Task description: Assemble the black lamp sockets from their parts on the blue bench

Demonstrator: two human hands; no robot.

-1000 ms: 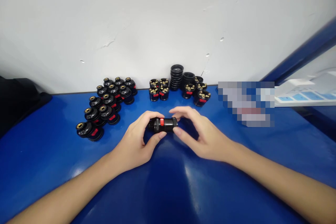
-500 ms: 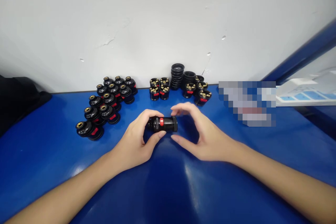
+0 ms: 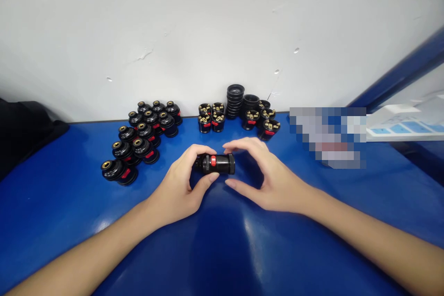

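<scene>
A black lamp holder with a red button (image 3: 217,164) lies on its side above the blue table (image 3: 222,240), pinched at its left end between thumb and fingers of my left hand (image 3: 180,185). My right hand (image 3: 267,173) curls around its right end, index finger over the top and thumb under it, fingertips at or just off the part.
Several finished black holders with brass tops (image 3: 138,141) stand in rows at the back left. Inner cores with brass contacts (image 3: 211,118) and a stack of black rings (image 3: 235,100) stand against the white wall. A blurred box (image 3: 328,136) lies right, dark cloth (image 3: 24,129) far left.
My right hand loosened from the holder's right end, then its fingers closed back over it. My left hand kept the holder almost still.
</scene>
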